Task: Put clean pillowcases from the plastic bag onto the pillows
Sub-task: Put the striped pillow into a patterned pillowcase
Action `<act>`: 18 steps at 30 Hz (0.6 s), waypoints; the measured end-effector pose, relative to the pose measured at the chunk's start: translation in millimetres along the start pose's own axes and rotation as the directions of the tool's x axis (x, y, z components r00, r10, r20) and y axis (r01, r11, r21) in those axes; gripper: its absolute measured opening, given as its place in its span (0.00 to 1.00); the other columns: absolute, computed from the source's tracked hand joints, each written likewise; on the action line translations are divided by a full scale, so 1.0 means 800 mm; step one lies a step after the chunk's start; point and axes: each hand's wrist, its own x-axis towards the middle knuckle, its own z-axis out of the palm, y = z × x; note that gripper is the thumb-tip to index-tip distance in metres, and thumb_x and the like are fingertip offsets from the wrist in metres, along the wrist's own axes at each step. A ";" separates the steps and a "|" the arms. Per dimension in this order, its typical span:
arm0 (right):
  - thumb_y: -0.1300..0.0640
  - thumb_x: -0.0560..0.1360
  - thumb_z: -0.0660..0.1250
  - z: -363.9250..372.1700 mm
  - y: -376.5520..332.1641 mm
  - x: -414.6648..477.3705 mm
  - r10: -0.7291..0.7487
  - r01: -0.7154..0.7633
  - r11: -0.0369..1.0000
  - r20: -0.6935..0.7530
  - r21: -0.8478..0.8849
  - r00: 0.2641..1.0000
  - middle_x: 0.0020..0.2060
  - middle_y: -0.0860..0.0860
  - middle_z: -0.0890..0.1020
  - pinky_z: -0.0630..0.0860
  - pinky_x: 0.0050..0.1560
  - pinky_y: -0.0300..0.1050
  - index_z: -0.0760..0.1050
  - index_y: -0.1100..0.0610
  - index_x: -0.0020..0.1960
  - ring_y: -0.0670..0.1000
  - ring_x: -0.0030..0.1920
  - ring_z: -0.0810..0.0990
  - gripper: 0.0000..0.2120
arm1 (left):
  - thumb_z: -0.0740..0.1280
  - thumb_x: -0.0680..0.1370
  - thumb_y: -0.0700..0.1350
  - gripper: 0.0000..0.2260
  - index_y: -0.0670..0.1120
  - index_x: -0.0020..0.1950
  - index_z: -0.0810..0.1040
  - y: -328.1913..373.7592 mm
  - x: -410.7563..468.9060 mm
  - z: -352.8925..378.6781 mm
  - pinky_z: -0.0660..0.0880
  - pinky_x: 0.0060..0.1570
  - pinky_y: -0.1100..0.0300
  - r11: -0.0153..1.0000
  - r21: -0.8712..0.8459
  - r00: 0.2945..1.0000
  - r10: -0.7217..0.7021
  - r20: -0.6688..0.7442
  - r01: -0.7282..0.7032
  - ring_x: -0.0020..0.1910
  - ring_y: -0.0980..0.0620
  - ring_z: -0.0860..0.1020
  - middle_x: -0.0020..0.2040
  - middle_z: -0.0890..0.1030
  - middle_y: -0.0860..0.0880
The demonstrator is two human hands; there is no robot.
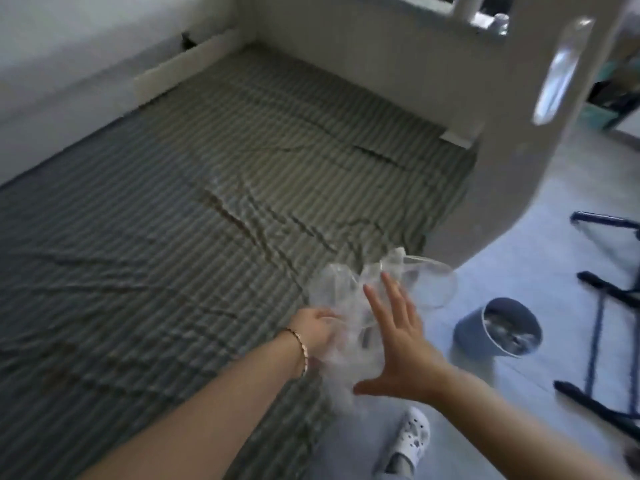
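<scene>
A striped sheet (pixel 173 202) covers the mattress, wrinkled toward its near edge. A blue bin (pixel 498 329) stands on the floor beside the bed. Over the bed's edge is the crumpled clear plastic bag (pixel 346 289). The left hand (pixel 317 329) grips it, and the right hand (pixel 398 341) is spread against it, fingers straight.

We count one left hand (pixel 317 332), one right hand (pixel 398 344), one plastic bag (pixel 341 285), one bed (pixel 173 202), one bin (pixel 467 336), one clog (pixel 412 434) and one bracelet (pixel 300 344).
</scene>
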 end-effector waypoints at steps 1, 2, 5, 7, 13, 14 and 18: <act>0.36 0.57 0.76 -0.016 0.015 -0.007 0.017 -0.017 1.000 0.025 -0.005 1.000 0.67 0.44 0.21 0.37 0.70 0.49 0.19 0.32 0.62 0.51 0.70 0.26 0.65 | 0.61 0.76 0.33 0.15 0.51 0.36 0.72 0.019 0.000 0.021 0.70 0.23 0.74 0.993 0.104 0.997 0.045 0.063 -0.051 0.24 0.62 0.74 0.30 0.76 0.55; 0.39 0.58 0.77 -0.038 0.045 -0.025 0.048 -0.048 0.999 0.020 0.017 0.999 0.69 0.47 0.24 0.41 0.70 0.46 0.22 0.31 0.63 0.50 0.71 0.29 0.64 | 0.60 0.77 0.34 0.15 0.52 0.36 0.71 0.048 -0.002 0.060 0.70 0.24 0.74 0.972 0.211 0.986 0.072 0.148 -0.102 0.27 0.62 0.74 0.33 0.75 0.55; 0.50 0.59 0.78 -0.093 0.139 -0.086 0.197 -0.185 0.974 -0.090 0.133 0.976 0.74 0.54 0.55 0.65 0.65 0.46 0.47 0.37 0.68 0.54 0.72 0.61 0.51 | 0.64 0.75 0.36 0.14 0.50 0.32 0.71 0.114 0.007 0.191 0.69 0.28 0.67 0.908 0.371 0.945 0.074 0.318 -0.196 0.27 0.60 0.71 0.30 0.72 0.53; 0.53 0.61 0.75 -0.115 0.213 -0.129 0.322 -0.297 0.946 -0.278 0.128 0.905 0.60 0.53 0.76 0.77 0.49 0.50 0.68 0.49 0.62 0.58 0.56 0.79 0.32 | 0.70 0.70 0.41 0.10 0.49 0.30 0.73 0.148 0.007 0.280 0.68 0.30 0.66 0.878 0.390 0.909 0.109 0.403 -0.278 0.26 0.61 0.70 0.27 0.72 0.54; 0.58 0.73 0.64 -0.175 0.420 -0.225 0.762 -0.706 0.646 -0.298 0.291 0.575 0.53 0.55 0.77 0.69 0.45 0.45 0.76 0.56 0.55 0.58 0.51 0.77 0.11 | 0.64 0.76 0.39 0.10 0.49 0.56 0.73 0.226 0.037 0.492 0.65 0.28 0.70 0.913 0.283 0.916 0.183 0.358 -0.293 0.30 0.59 0.69 0.40 0.72 0.48; 0.59 0.72 0.64 -0.181 0.450 -0.236 0.815 -0.734 0.579 -0.269 0.354 0.513 0.54 0.56 0.74 0.70 0.46 0.45 0.75 0.56 0.52 0.57 0.48 0.75 0.09 | 0.62 0.77 0.39 0.11 0.46 0.59 0.73 0.233 0.051 0.519 0.65 0.29 0.70 0.891 0.325 0.923 0.211 0.321 -0.317 0.32 0.58 0.69 0.43 0.73 0.47; 0.60 0.69 0.65 -0.180 0.556 -0.264 0.913 -0.787 0.400 -0.135 0.469 0.384 0.50 0.54 0.67 0.71 0.44 0.44 0.75 0.55 0.46 0.57 0.40 0.73 0.05 | 0.58 0.77 0.40 0.11 0.44 0.57 0.75 0.235 0.117 0.618 0.70 0.34 0.64 0.667 0.656 0.921 0.123 0.370 -0.353 0.38 0.51 0.73 0.45 0.77 0.47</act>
